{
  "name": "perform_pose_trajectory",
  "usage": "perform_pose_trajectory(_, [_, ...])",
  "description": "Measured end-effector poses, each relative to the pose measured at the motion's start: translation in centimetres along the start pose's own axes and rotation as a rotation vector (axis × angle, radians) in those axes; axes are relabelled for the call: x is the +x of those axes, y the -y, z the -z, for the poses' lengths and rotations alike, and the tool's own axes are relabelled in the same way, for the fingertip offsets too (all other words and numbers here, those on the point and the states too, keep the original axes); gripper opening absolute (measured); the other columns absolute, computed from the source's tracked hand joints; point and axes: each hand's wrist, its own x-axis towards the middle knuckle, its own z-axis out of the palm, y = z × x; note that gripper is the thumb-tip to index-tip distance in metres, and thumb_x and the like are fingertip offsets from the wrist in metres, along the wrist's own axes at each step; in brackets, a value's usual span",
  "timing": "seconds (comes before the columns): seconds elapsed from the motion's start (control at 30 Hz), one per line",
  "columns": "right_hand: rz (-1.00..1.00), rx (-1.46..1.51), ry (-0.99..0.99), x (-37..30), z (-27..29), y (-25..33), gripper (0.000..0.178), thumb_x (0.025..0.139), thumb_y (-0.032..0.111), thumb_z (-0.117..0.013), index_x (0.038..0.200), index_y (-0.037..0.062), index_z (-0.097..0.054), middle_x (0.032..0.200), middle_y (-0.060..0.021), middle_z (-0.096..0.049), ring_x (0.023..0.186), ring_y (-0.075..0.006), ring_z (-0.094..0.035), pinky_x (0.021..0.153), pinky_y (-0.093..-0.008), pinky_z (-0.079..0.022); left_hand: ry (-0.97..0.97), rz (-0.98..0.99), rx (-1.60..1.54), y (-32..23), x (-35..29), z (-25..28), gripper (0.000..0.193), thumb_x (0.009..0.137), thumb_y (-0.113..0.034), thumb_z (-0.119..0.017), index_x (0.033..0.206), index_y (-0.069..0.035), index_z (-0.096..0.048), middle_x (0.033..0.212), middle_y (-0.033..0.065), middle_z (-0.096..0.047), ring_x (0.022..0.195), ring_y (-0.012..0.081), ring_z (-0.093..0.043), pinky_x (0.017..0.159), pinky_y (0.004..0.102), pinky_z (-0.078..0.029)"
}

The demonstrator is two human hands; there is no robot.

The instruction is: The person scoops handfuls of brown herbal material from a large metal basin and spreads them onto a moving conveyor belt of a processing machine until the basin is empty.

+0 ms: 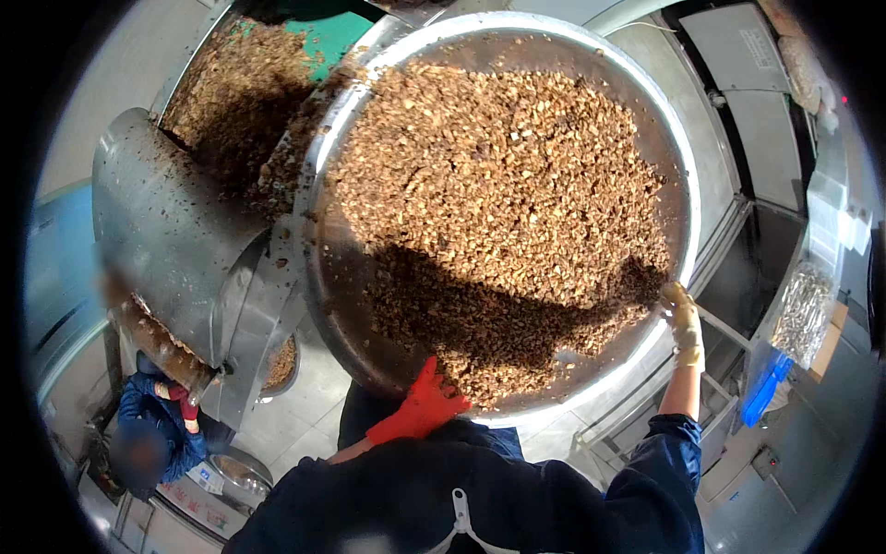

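Note:
A large round metal pan (690, 185) holds a wide heap of chopped brown nut-like pieces (517, 175). It fills the middle of the view, its left side beside the metal machine frame. My right hand (684, 323), in a pale yellow glove, is closed round the pan's right rim. In a red glove, my left hand (420, 406) lies over the near rim with fingers spread, their tips by the edge of the heap. A dark shadow crosses the near part of the pieces.
At left stands a curved metal chute (166, 240), near a green surface (337, 42) strewn with the same pieces. Below it sits a bucket of pieces (281, 365). A co-worker (157, 434) in dark blue is at lower left. Metal racks (724, 328) stand to the right.

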Motion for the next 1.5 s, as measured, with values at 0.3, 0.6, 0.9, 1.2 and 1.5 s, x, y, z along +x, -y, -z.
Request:
perform_pose_trajectory(0.3, [-0.241,0.403,0.327,10.0,-2.3,-8.3,0.063,0.099,0.046,-0.026,0.147,0.0049,-0.026,0.152,-0.0109,-0.025,0.141,-0.0251,-0.02,0.115,-0.0481,-0.01,0.104,-0.165,-0.267,1.5,9.0,-5.2,0.087,0.083,-0.071,-0.039,0.149,-0.018,-0.02,0.155,0.0044,-0.02,0.142,0.0301,-0.017,0.112,0.0577,-0.012])
perform_pose_trajectory(0.6, [-0.328,0.316,0.253,0.5,-17.0,-3.0,0.059,0.098,0.041,-0.038,0.144,0.0044,-0.03,0.147,-0.0095,-0.037,0.134,-0.0239,-0.034,0.112,-0.0348,-0.024,0.436,-0.168,-0.555,-1.6,10.7,-9.9,0.071,0.085,-0.064,-0.04,0.139,-0.019,-0.045,0.144,0.0051,-0.042,0.133,0.0326,-0.037,0.109,0.0557,-0.027])
perform_pose_trajectory(0.9, [-0.262,0.656,0.386,0.2,-30.2,-3.6,0.058,0.096,0.042,-0.042,0.14,0.0051,-0.035,0.142,-0.0105,-0.041,0.13,-0.025,-0.039,0.109,-0.038,-0.029,0.399,-0.379,-0.407,-8.4,2.9,-11.9,0.08,0.083,-0.069,-0.04,0.145,-0.02,-0.034,0.151,0.0066,-0.031,0.137,0.0343,-0.029,0.11,0.0599,-0.018])
perform_pose_trajectory(1.2, [-0.139,0.551,0.562,-9.8,-30.4,5.7,0.057,0.095,0.044,-0.046,0.137,0.0059,-0.04,0.138,-0.0115,-0.045,0.126,-0.0261,-0.044,0.105,-0.0412,-0.034,1.004,-0.451,-0.487,-17.6,-5.0,-12.5,0.069,0.087,-0.063,-0.044,0.139,-0.019,-0.044,0.142,0.0057,-0.045,0.13,0.0314,-0.041,0.107,0.0567,-0.029])
perform_pose_trajectory(1.5, [0.148,0.354,0.895,-16.5,-43.4,24.6,0.056,0.093,0.045,-0.05,0.134,0.0066,-0.045,0.133,-0.0125,-0.05,0.121,-0.0273,-0.048,0.102,-0.0444,-0.039,1.235,-0.658,-0.448,-26.8,-17.0,-18.9,0.057,0.095,-0.048,-0.037,0.136,-0.009,-0.046,0.14,0.0087,-0.047,0.127,0.031,-0.044,0.108,0.0556,-0.03])
